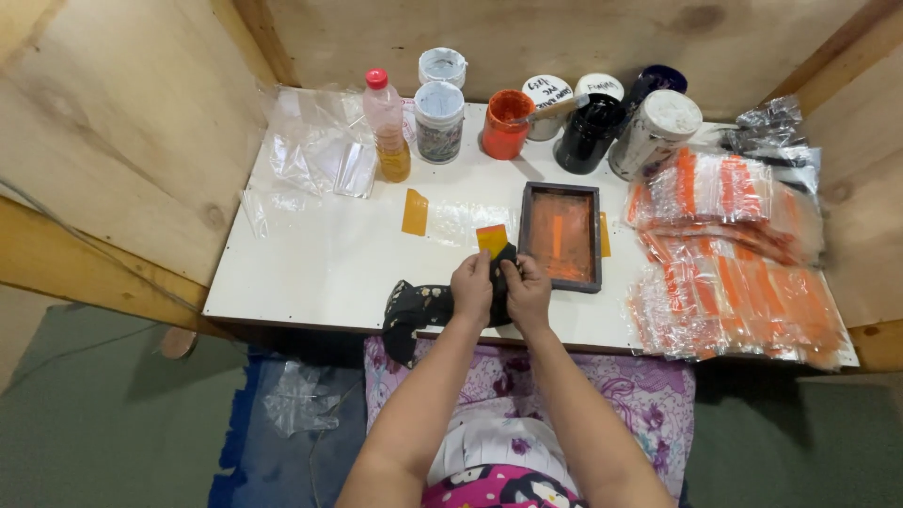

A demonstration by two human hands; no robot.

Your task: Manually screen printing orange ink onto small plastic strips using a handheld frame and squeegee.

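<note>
My left hand (471, 285) and my right hand (527, 290) meet at the front of the white table (310, 273). Both grip a small orange-yellow square card (491, 238) wrapped in a black patterned rag (423, 309). The rag trails down to the left over the table's front edge. Just right of my hands lies a dark framed printing screen (562, 235) stained orange.
Orange-printed clear bags (734, 273) are stacked at the right. At the back stand an oil bottle (388, 125), an orange paint jar (507, 123), black and white jars (591, 132) and lidded tubs. Empty clear bags (315, 150) lie back left. Wooden walls surround the table.
</note>
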